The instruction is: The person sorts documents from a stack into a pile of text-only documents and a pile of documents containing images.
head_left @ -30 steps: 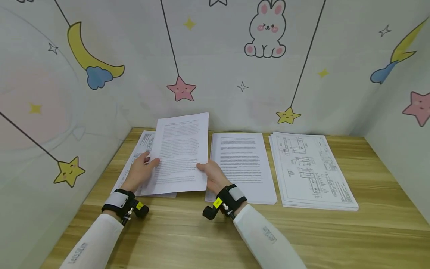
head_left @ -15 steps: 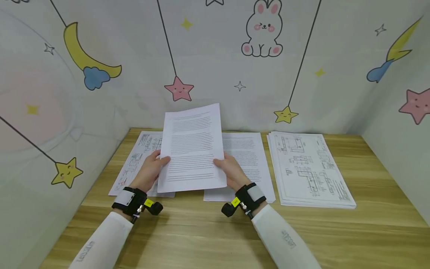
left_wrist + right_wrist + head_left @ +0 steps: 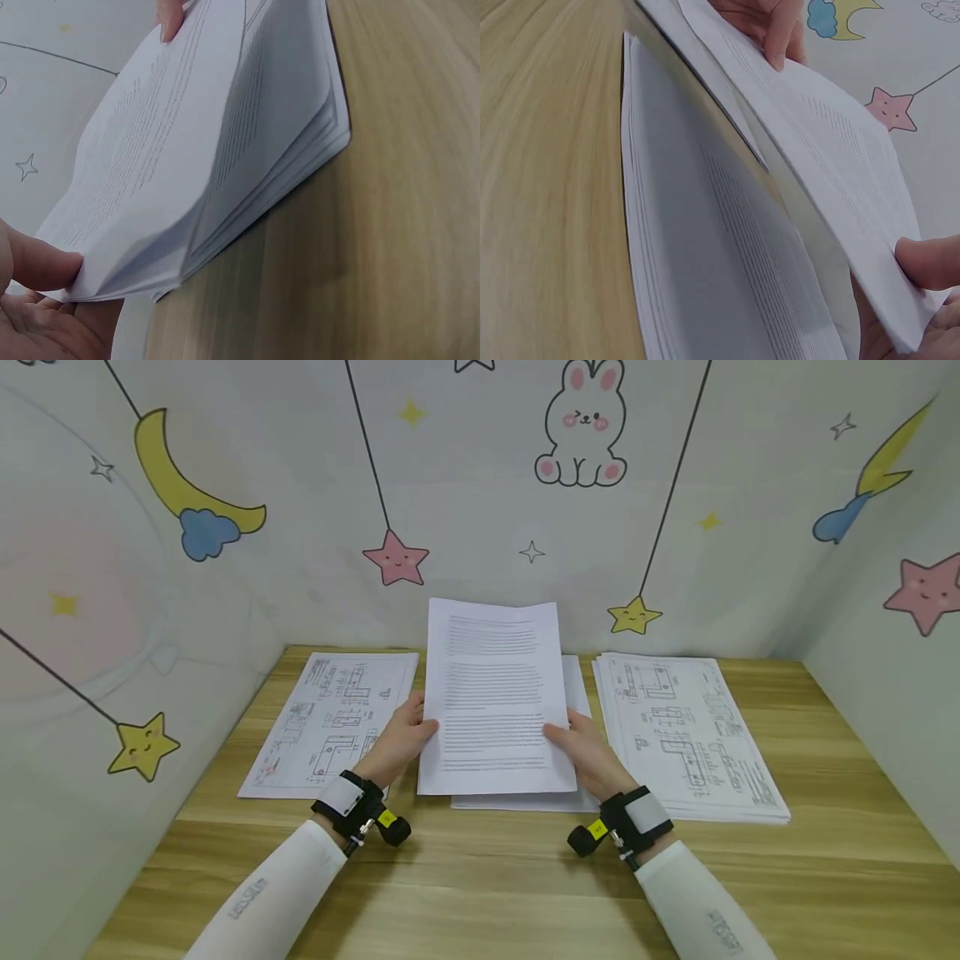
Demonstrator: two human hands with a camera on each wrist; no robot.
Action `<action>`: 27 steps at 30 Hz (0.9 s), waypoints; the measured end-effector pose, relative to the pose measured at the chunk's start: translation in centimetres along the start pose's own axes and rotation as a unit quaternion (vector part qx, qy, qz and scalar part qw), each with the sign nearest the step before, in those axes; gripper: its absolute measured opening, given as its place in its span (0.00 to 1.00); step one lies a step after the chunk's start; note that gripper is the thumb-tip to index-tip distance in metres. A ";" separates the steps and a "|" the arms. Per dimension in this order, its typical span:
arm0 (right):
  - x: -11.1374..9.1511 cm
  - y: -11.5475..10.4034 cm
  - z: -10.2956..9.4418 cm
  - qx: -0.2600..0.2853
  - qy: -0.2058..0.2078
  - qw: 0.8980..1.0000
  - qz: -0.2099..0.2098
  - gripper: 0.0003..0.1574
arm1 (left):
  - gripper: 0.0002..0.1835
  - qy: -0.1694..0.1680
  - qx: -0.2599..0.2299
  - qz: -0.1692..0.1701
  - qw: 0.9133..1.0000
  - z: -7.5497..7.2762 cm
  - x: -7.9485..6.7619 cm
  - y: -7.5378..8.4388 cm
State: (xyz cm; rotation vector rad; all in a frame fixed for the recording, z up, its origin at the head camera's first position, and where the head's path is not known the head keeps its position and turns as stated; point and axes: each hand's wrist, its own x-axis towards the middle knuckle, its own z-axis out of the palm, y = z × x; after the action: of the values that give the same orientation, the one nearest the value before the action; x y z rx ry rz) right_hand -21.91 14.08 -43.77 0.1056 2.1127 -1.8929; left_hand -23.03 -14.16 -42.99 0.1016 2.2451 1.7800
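Both hands hold a thin sheaf of printed paper (image 3: 495,693) by its long side edges, raised over the middle paper stack (image 3: 517,803). My left hand (image 3: 399,739) pinches the left edge, thumb on the printed face and fingers behind. On the opposite edge my right hand (image 3: 588,750) grips the same way. In the left wrist view the sheaf (image 3: 150,142) bows and its lower edge stands apart from the stack (image 3: 289,112) beneath. The right wrist view shows the raised sheaf (image 3: 817,142) tilted above the middle stack (image 3: 697,195).
A pile of technical drawings (image 3: 322,727) lies on the left of the wooden table (image 3: 487,877). Another drawing pile (image 3: 690,735), slightly fanned, lies on the right. A wall (image 3: 480,510) printed with stars and a rabbit stands directly behind the table.
Both hands have carried the sheaf from over the left drawing pile rightward to over the middle stack. The left pile is now largely uncovered.
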 end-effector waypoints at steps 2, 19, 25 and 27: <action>-0.4 0.1 -0.9 -0.029 0.009 1.000 -0.002 0.32 | 0.28 -0.008 0.000 0.008 1.000 0.8 0.2 0.2; -0.8 0.4 -3.6 -0.286 0.081 0.955 -0.021 0.40 | 0.29 0.004 0.123 -0.021 0.992 4.7 2.3 -0.5; -0.4 0.7 -3.8 -0.369 0.080 0.925 -0.044 0.39 | 0.27 0.016 0.222 0.001 0.975 5.2 2.2 -0.2; -0.4 0.7 -3.8 -0.397 0.083 0.913 -0.040 0.39 | 0.22 0.020 0.237 0.002 0.971 5.2 2.2 -0.1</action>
State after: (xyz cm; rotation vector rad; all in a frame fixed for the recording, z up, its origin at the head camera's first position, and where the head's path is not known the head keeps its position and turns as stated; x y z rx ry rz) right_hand -22.03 17.98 -44.03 -0.0039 2.8592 -0.9431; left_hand -23.79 -8.75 -44.58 0.1646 2.6539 1.2214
